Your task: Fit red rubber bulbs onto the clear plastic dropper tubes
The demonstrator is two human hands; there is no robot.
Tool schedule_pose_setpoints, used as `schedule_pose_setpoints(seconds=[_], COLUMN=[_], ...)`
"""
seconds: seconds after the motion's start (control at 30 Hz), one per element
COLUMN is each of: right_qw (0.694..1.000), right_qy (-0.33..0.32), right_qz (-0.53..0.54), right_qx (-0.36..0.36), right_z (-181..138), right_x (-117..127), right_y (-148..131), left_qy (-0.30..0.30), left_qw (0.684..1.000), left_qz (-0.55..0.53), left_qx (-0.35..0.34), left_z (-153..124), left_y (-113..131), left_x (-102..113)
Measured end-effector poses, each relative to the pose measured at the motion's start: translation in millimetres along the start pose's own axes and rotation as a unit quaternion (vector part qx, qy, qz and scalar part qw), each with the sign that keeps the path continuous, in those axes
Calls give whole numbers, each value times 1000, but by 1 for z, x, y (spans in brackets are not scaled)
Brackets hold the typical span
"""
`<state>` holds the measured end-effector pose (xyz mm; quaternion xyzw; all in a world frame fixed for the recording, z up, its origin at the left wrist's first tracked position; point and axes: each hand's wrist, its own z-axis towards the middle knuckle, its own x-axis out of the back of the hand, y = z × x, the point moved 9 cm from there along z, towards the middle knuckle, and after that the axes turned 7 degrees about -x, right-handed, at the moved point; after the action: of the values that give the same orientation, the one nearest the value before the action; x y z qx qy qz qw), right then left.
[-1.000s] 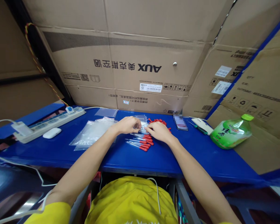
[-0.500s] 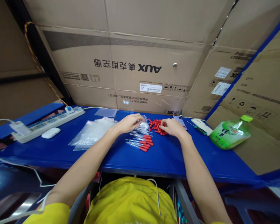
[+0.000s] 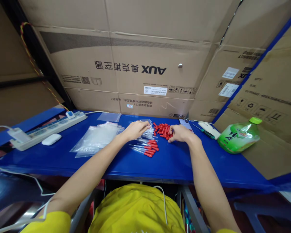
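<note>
My left hand (image 3: 137,130) is closed in a pinch above a pile of clear glass dropper tubes (image 3: 148,133). A thin glass tube seems to be in its fingertips, though the fingers partly hide it. At the right edge of a heap of red rubber bulbs (image 3: 163,130), my right hand (image 3: 181,133) has its thumb and fingers apart, with bulbs next to the fingertips. Nearer to me lie several droppers with red bulbs on their ends (image 3: 149,151), side by side on the blue table (image 3: 174,161).
Clear plastic bags (image 3: 97,137) are stacked left of the tubes. Farther left are a power strip (image 3: 55,127) and a white case (image 3: 51,139). A green bottle (image 3: 240,137), a white device (image 3: 210,129) and a card (image 3: 185,123) lie right. Cardboard (image 3: 135,48) walls the back.
My right hand has shifted slightly right along the bulb heap, and its thumb and fingers have spread. My left hand stays over the glass tubes. The view has shifted slightly.
</note>
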<state>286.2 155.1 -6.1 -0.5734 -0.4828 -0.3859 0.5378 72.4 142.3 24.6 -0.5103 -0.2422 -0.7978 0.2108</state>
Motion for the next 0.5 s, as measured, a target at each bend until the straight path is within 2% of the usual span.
schedule_pose_setpoints(seconds=[0.17, 0.27, 0.37, 0.5], right_qw=[999, 999, 994, 991], right_qy=[-5, -11, -46, -60], right_qz=[29, 32, 60, 95], right_qx=[15, -28, -80, -79], right_z=[-1, -2, -3, -4], right_x=[4, 6, -1, -4], right_y=[6, 20, 33, 34], left_qy=[-8, -6, -5, -2], left_qw=[1000, 1000, 1000, 1000], left_qz=[1, 0, 1, -3], left_qx=[-19, -20, -16, -17], left_z=[-1, -1, 0, 0], left_y=[2, 4, 4, 5], left_x=[-7, -7, -5, -4])
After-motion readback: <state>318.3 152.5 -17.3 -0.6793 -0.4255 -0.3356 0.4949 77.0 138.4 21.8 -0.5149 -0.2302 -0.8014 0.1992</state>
